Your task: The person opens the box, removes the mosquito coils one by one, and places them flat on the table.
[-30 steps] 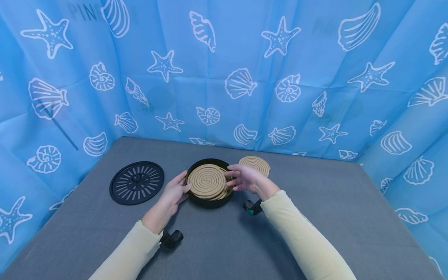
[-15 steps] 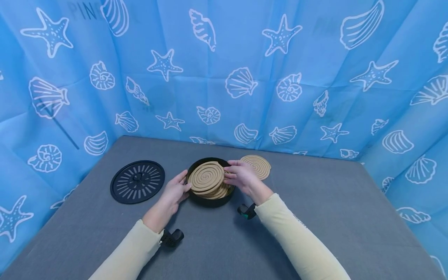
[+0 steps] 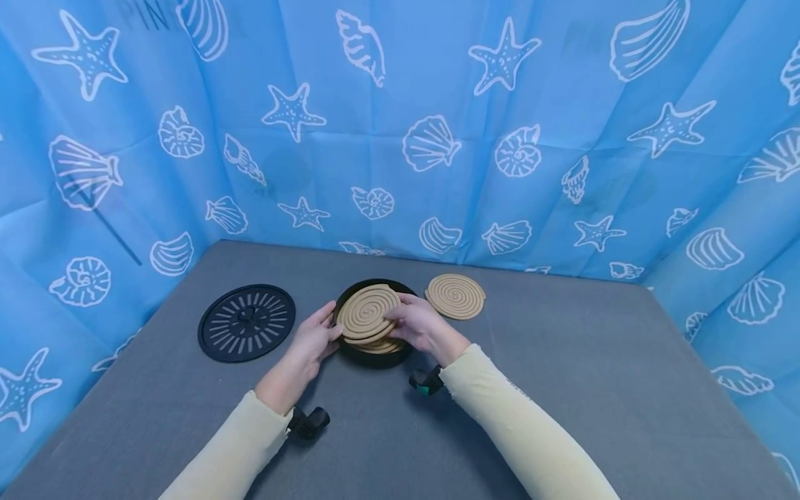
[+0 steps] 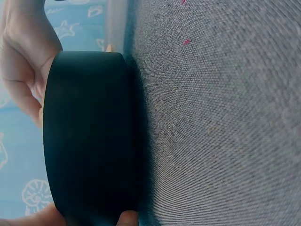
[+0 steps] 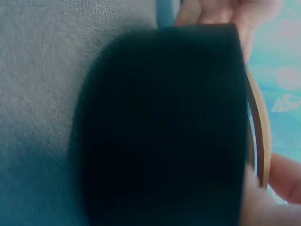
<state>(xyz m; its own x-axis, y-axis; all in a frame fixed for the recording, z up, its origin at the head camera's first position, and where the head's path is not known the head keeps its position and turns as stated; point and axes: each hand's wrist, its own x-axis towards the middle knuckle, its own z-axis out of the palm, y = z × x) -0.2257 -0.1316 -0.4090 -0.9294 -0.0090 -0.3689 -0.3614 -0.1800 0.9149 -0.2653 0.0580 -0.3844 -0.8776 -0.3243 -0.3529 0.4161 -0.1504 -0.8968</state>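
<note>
A round black tin [image 3: 377,361] stands on the table with several tan mosquito coils inside. My left hand [image 3: 310,344] grips the tin's left side, with fingertips at its rim and base in the left wrist view. The uppermost mosquito coil [image 3: 367,312] is tilted above the others, which lie partly covered lower in the tin. My right hand [image 3: 425,326] pinches this coil by its right edge. In the right wrist view, the coil's edge [image 5: 264,127] shows past the dark tin wall, between thumb and finger.
A black slotted lid [image 3: 246,323] lies left of the tin. Another spiral coil [image 3: 455,296] lies flat on the grey tabletop [image 3: 562,375], right of the tin. A blue shell-patterned curtain [image 3: 400,167] hangs behind the table.
My right hand has moved left from the tin's right rim and now holds the upper coil. That coil has risen and tilted. My left hand keeps its place on the tin.
</note>
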